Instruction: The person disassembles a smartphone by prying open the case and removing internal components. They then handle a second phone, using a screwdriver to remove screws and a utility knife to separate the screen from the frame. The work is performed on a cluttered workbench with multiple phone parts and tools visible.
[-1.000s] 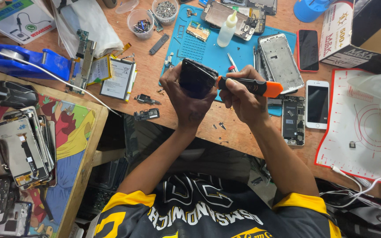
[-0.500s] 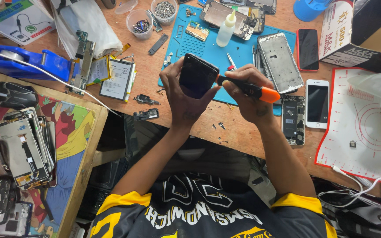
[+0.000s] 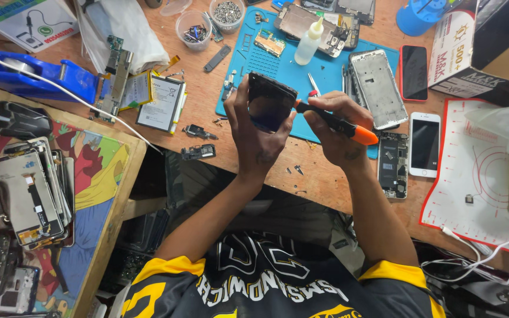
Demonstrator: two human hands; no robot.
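Since a second ago the left hand point(image 3: 254, 138) has raised the dark phone point(image 3: 269, 101) slightly and tilted it more upright, above the near edge of the blue mat point(image 3: 278, 65). The right hand point(image 3: 334, 126), at three o'clock of the phone, stays clamped on the orange-handled screwdriver point(image 3: 340, 125), its tip at the phone's right edge. Judged: work on that edge continues, unfinished.

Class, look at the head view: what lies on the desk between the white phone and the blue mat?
In the head view, a stripped phone body with its insides showing lies between the white phone and the blue mat, just under a silver frame.
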